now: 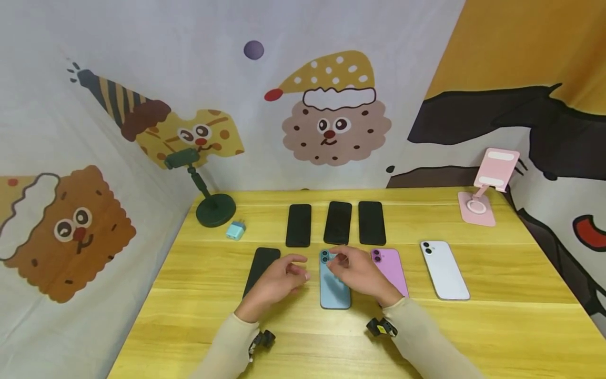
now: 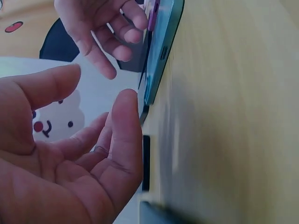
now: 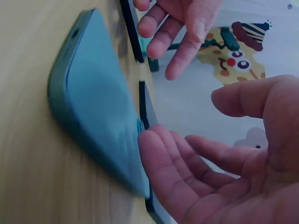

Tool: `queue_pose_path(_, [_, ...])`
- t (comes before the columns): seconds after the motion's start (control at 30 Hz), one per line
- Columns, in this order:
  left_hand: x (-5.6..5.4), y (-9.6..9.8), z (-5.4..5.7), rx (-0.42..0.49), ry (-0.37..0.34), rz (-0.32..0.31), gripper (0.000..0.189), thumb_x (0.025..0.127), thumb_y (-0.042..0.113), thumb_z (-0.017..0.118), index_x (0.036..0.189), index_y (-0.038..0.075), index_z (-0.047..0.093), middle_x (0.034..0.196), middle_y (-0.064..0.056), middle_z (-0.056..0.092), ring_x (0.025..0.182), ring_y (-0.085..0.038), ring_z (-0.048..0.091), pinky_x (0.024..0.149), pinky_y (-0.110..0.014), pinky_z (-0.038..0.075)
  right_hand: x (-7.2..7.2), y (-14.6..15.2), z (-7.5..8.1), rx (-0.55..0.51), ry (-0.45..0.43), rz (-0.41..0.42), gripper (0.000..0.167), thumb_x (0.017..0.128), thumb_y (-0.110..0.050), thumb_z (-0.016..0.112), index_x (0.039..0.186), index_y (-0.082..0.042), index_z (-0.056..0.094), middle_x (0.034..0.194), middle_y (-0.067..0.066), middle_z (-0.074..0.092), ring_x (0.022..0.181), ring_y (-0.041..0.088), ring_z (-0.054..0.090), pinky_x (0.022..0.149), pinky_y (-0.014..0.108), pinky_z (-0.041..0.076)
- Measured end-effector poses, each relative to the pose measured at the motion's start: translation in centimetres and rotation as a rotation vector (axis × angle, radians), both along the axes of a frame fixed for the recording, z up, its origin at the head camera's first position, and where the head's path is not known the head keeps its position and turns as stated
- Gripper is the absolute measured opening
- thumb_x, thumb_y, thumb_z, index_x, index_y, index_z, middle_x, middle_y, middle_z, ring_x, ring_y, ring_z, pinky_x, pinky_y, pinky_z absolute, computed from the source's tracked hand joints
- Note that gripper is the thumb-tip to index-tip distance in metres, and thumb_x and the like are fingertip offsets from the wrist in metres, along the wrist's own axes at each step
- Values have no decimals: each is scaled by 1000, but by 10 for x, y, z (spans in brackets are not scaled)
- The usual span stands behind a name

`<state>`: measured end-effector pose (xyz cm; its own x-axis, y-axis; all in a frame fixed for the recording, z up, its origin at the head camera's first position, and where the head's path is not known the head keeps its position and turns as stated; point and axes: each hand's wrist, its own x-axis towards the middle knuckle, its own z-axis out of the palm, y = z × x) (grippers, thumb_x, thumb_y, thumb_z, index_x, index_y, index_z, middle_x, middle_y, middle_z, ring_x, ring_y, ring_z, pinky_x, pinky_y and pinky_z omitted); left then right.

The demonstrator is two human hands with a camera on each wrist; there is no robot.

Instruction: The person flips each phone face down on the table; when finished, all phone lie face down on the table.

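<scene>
A blue phone (image 1: 335,296) lies back-up in the middle of the table, its cameras at the far end. My right hand (image 1: 361,271) hovers over its upper right part, fingers loosely bent and nothing in them. In the right wrist view, the fingertips come close to the blue phone (image 3: 100,93) near its far end, thumb held apart. To the left of that phone, my left hand (image 1: 276,279) hangs over the table with thumb and fingers spread. It partly covers a dark phone (image 1: 259,266). A pink phone (image 1: 392,269) lies partly hidden under the right hand and wrist.
Three black phones (image 1: 299,225) lie in a row farther back. A white phone (image 1: 446,272) lies at the right. Behind stand a dark green phone stand (image 1: 215,209) at left and a pink stand (image 1: 477,209) at right. A light blue charger (image 1: 235,230) sits near the green stand.
</scene>
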<state>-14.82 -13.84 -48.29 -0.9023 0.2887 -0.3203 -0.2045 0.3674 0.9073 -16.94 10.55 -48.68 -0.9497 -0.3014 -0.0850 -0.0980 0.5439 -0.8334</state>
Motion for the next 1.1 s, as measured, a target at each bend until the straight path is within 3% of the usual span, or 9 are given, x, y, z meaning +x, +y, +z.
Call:
queue_pose_path(0.23, [6,-27,1,-14,37,67,46,106,26,68,147,8,58,120,-11,68,98,-29,69,82,-42,60,-5,-28,-4,-68,94,70,39,103,-20,68,138,-2,67,105,-1,75,90,8,70,82,28,58])
queue_pose_path(0.5, [13,-59,0,-65,68,197,44,106,26,66,147,9,59,121,-8,68,105,-25,67,80,-34,56,-11,-64,-4,-80,75,113,43,104,-19,60,144,-2,62,105,-2,76,91,10,70,81,33,57])
queue_pose_path(0.77, [11,-93,-4,-108,89,287,46,108,24,63,150,6,56,133,-16,64,114,-25,64,83,-31,55,-15,-92,-18,-83,47,133,50,103,-23,63,148,-1,57,115,4,72,101,15,71,85,37,59])
queue_pose_path(0.9, [9,-103,-7,-143,98,301,47,108,22,63,150,3,55,136,-20,62,117,-29,64,85,-31,53,-13,-99,-25,-86,12,116,53,102,-23,67,149,-1,56,124,9,70,108,21,71,90,40,60])
queue_pose_path(1.1, [4,-111,-8,-207,94,280,51,107,21,63,153,1,51,145,-25,57,130,-38,59,94,-40,56,-9,-108,-29,-163,-47,87,59,100,-21,70,151,2,53,139,18,67,108,22,73,88,35,61])
